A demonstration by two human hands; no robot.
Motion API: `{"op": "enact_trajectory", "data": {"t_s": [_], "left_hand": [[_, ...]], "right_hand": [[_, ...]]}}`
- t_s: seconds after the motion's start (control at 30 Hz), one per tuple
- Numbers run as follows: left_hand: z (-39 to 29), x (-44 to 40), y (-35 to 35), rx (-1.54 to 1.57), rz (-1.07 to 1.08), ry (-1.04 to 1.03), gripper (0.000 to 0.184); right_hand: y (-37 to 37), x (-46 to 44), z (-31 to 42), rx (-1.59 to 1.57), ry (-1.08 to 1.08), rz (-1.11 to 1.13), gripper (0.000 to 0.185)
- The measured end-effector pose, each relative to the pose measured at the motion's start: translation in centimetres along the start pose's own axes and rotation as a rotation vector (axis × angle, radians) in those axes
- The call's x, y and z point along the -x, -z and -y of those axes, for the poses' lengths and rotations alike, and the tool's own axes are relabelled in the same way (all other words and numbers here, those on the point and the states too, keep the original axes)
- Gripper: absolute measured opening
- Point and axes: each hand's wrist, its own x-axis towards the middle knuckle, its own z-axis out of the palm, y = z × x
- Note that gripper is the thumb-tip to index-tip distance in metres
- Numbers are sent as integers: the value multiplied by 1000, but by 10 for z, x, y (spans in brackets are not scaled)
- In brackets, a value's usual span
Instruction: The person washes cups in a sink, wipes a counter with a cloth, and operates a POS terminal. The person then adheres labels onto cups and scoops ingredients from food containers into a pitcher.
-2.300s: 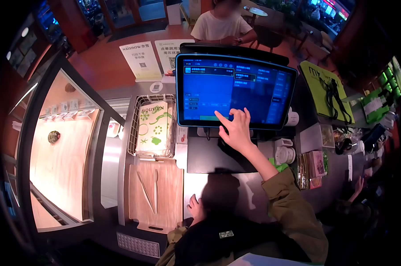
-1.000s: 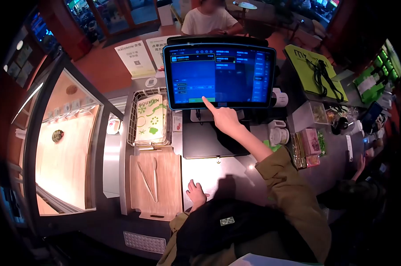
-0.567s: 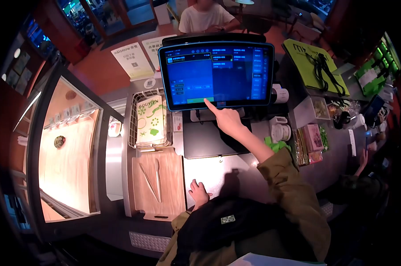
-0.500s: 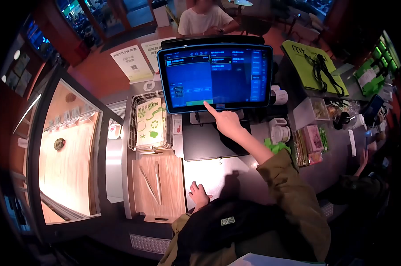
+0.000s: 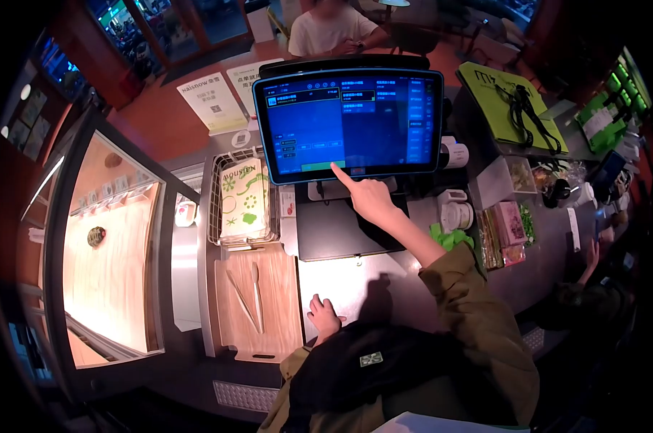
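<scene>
My right hand (image 5: 373, 200) reaches up to the touchscreen (image 5: 384, 137), a wide display with a lit blue page. Its index finger is stretched out, with the tip at a green bar along the screen's lower edge; the other fingers are curled and hold nothing. Below, my left hand (image 5: 325, 317) rests on the pale counter (image 5: 355, 289) with its fingers apart and nothing in it. Beside it on the left lies a wooden tray (image 5: 229, 328) with a pair of tongs (image 5: 256, 296) on it. A black cash drawer (image 5: 348, 234) sits under the screen.
A wire basket (image 5: 212, 216) with printed paper bags (image 5: 243, 202) stands behind the tray. Left is a lit display case (image 5: 114, 289). Tape rolls (image 5: 456, 216), packets (image 5: 510, 224) and a green bag (image 5: 503, 115) lie right. A person (image 5: 334, 32) sits across the counter.
The screen appears shifted very slightly in the view. My right fingertip stays at the green bar, and my left hand has not moved.
</scene>
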Motion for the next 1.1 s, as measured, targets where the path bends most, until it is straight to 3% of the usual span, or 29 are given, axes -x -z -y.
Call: {"op": "enact_trajectory", "data": {"t_s": [0.37, 0.67, 1.1], "left_hand": [[-2, -3, 4, -9, 42, 32, 70], [1, -1, -1, -3, -8, -4, 70], [-1, -2, 2, -13, 12, 13, 69]], "right_hand": [[-1, -9, 3, 32, -7, 58, 82], [12, -5, 15, -100, 70, -79, 69], [7, -9, 9, -74, 30, -66, 71]]}}
